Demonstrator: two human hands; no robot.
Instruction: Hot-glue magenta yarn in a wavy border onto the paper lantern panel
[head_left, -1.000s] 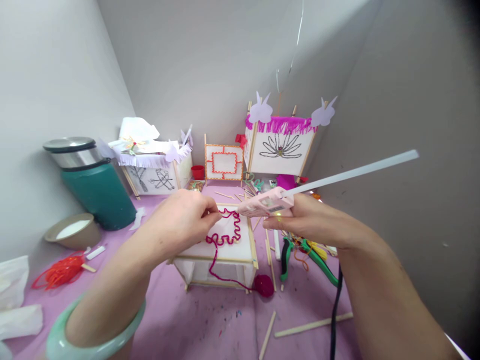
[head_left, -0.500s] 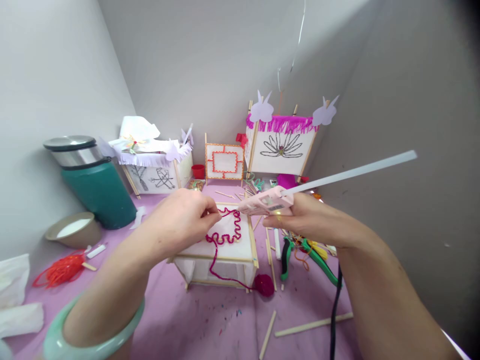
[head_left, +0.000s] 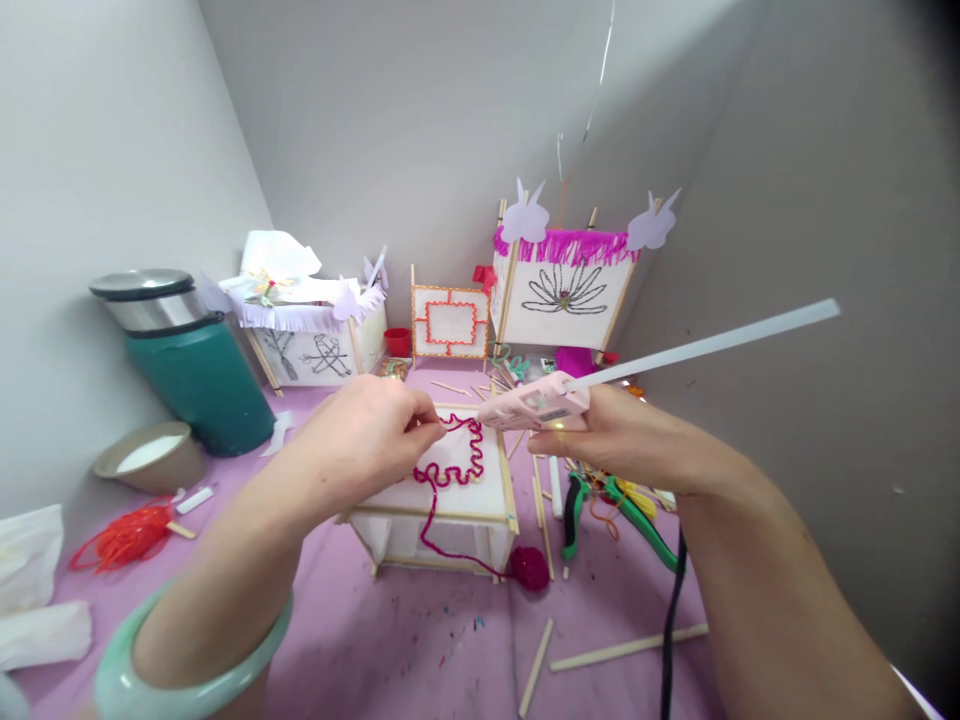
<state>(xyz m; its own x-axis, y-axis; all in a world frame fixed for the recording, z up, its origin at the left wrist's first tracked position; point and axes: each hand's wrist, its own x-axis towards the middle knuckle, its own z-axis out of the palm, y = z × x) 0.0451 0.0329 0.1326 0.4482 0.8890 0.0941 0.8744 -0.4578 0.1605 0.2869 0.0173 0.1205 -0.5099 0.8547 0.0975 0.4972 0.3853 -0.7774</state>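
A box-shaped frame of wooden sticks with white panels (head_left: 450, 505) stands in front of me. On its top lies a wavy outline of magenta yarn (head_left: 450, 474), whose tail runs down the front to a small yarn ball (head_left: 530, 568). Above the top panel, my left hand (head_left: 379, 430) is closed in a pinch at the yarn; the fingertips are partly hidden, but a strand runs from them. My right hand (head_left: 615, 435) grips a pale pink glue gun (head_left: 534, 402), its nozzle end close to the yarn's upper right corner. A long translucent glue stick (head_left: 705, 347) sticks out of its back.
Green-handled pliers (head_left: 637, 520) and loose wooden sticks (head_left: 630, 648) lie at the right, near a black cord (head_left: 670, 630). A teal bottle (head_left: 199, 380), a bowl (head_left: 148, 458) and red string (head_left: 127, 535) are at the left. Decorated lanterns (head_left: 566, 290) stand at the back.
Almost nothing differs; the whole view has shifted very slightly. Both hands keep their places over the box frame, the glue gun still at the yarn's corner.
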